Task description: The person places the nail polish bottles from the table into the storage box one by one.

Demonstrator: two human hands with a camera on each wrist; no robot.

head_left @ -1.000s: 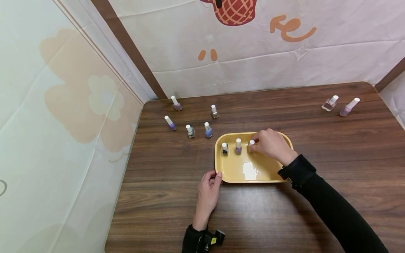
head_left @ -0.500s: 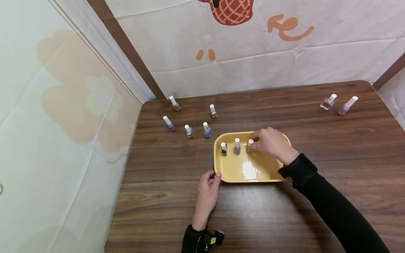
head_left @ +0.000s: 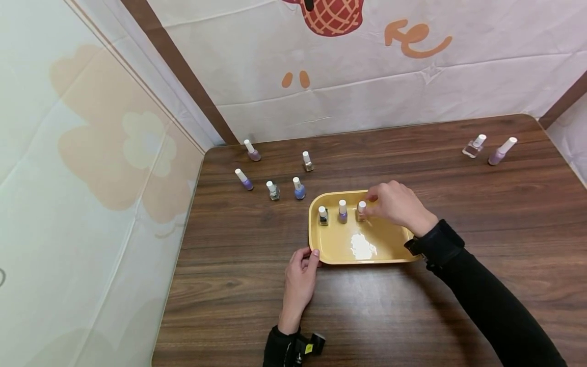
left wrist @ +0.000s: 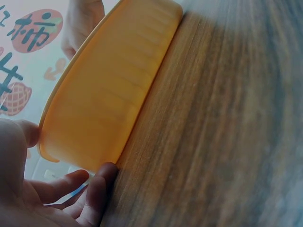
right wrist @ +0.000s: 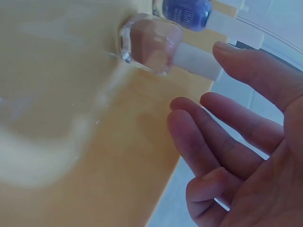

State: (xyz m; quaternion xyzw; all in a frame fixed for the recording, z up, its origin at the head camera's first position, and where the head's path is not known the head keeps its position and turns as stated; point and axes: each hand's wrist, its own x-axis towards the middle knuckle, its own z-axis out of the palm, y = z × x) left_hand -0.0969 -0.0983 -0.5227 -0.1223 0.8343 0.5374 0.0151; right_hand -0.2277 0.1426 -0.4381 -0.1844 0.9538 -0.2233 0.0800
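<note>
with our left hand (head_left: 300,280) we grip the yellow tray (head_left: 334,245) by its near left corner, presumably to steady it. our right hand (head_left: 398,206), fingers loosely parted, is beside the pinkish bottle (right wrist: 150,45), which stands in that tray, in line with the purple bottle (head_left: 343,216) and dark bottle (head_left: 323,219), likely for even spacing.

Right hand (right wrist: 267,187), palm partly in view: thumb (right wrist: 255,68) at the end of the white cap (right wrist: 198,60) on the clear-glass pinkish bottle (right wrist: 149,45), contact unclear; other fingers bent, apart from it. Bottle's in the yellow tray (right wrist: 128,156); blue-purple bottle (right wrist: 186,12), lettering on its side, sits just beside it, partly cut off by the frame.
</note>
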